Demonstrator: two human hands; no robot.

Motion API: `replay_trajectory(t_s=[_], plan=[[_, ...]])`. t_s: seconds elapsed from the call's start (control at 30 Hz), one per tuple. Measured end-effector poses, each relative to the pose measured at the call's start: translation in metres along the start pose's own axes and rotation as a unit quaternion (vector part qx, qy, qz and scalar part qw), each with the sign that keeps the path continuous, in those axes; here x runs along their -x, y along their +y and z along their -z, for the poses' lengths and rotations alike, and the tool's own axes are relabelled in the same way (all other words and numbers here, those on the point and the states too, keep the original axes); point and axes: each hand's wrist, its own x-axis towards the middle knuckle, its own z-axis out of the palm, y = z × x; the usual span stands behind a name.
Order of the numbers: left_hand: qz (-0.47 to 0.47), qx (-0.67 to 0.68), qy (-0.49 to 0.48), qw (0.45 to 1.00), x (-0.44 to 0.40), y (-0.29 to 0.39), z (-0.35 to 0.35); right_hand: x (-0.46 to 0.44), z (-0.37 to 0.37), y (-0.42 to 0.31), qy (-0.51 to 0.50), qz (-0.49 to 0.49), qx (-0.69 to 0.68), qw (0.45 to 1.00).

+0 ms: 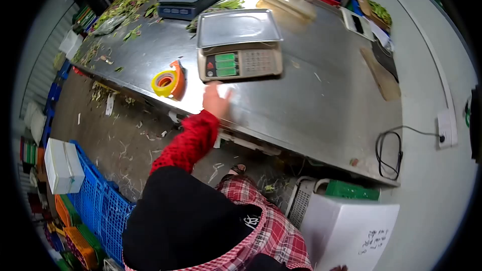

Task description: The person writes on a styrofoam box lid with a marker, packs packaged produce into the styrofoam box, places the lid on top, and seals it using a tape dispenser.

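My left hand (216, 101), in a red dotted sleeve, is at the front edge of the metal table, just below the weighing scale (261, 63). Its fingers are closed, slightly blurred, around a small white slip (224, 91) that looks like paper. The scale has a bare steel pan and three lit green displays. Left of the hand lies an orange tape dispenser (177, 81) with a yellow tape roll (163, 83). At the bottom edge, a sliver of what may be my right hand (339, 268) shows against a white box (346, 226); its fingers are mostly cut off.
A second, dark scale (187, 1) stands farther back among leafy scraps (131, 6). A plastic bag (286, 7), a tablet-like device (357, 24) and a cable (389, 155) lie on the table (321, 110). Blue crates (103, 198) stand on the floor at left.
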Motion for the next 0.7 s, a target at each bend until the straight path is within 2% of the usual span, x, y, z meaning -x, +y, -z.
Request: replay_trajectory(t_s=[0.03, 0.07, 0.1, 0.13, 0.17, 0.23, 0.27, 0.3, 0.37, 0.43, 0.5, 0.53, 0.57, 0.63, 0.7], plan=[[-0.015, -0.188, 0.034, 0.982, -0.03, -0.02, 0.039, 0.003, -0.031, -0.009, -0.076, -0.022, -0.085, 0.993], [-0.025, -0.357, 0.062, 0.932, -0.048, -0.049, 0.06, 0.0, -0.063, -0.011, -0.152, -0.044, -0.167, 0.973], [-0.01, -0.416, 0.063, 0.907, -0.059, -0.086, 0.069, -0.007, -0.094, -0.022, -0.206, -0.091, -0.155, 0.962], [0.028, -0.441, 0.011, 0.897, -0.068, -0.106, 0.08, -0.006, -0.136, -0.048, -0.29, -0.058, -0.12, 0.948], [0.066, -0.461, -0.041, 0.884, -0.075, -0.121, 0.086, 0.001, -0.171, -0.088, -0.32, -0.054, -0.199, 0.925], [0.013, -0.448, -0.059, 0.892, -0.086, -0.149, 0.083, 0.016, -0.232, -0.145, -0.46, -0.027, -0.25, 0.851], [0.073, -0.45, -0.124, 0.881, -0.093, -0.129, 0.09, 0.026, -0.254, -0.179, -0.532, -0.01, -0.269, 0.802], [0.05, -0.409, -0.104, 0.905, -0.087, -0.118, 0.092, 0.039, -0.274, -0.206, -0.588, -0.012, -0.277, 0.76], [-0.126, -0.303, 0.028, 0.944, -0.055, -0.092, 0.094, 0.066, -0.308, -0.239, -0.689, -0.003, -0.266, 0.674], [-0.227, -0.198, 0.038, 0.953, -0.018, -0.033, 0.096, 0.098, -0.336, -0.243, -0.71, 0.008, -0.303, 0.635], [-0.264, -0.113, -0.036, 0.957, 0.028, 0.039, 0.093, 0.11, -0.34, -0.258, -0.712, -0.067, -0.321, 0.621], [-0.291, -0.054, -0.074, 0.952, 0.051, 0.073, 0.09, 0.11, -0.342, -0.258, -0.698, -0.071, -0.354, 0.619], [-0.317, 0.006, -0.111, 0.942, 0.073, 0.101, 0.083, 0.115, -0.343, -0.257, -0.619, -0.033, -0.456, 0.639], [-0.4, 0.03, -0.125, 0.907, 0.116, 0.143, 0.063, 0.088, -0.333, -0.242, -0.487, -0.175, -0.426, 0.742], [-0.463, 0.065, -0.168, 0.868, 0.131, 0.178, 0.057, 0.043, -0.305, -0.218, -0.444, -0.179, -0.459, 0.748]])
